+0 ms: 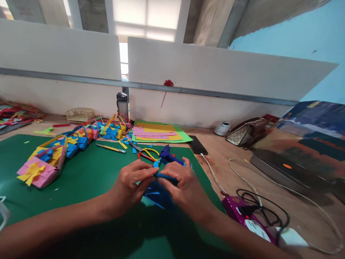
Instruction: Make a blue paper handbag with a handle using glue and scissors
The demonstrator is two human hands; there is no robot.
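Observation:
Both my hands pinch a blue paper piece (168,176) above the green cutting mat (86,198). My left hand (132,181) grips its left end between thumb and fingers. On the other end, my right hand (183,185) is closed, its fingers partly covering the paper. More blue paper (153,194) shows beneath the hands; whether it joins the held piece I cannot tell. Just beyond them lie scissors (149,154) with red and yellow handles and a dark blue glue gun (167,154), partly hidden by my right hand.
Small paper baskets (44,167) in pink, yellow and blue line the left. A cutter knife (111,148) lies near paper scraps. Coloured sheets (159,132), a bottle (122,104) and a phone (198,144) stand or lie farther back. Right are a purple power strip (234,208) and cables.

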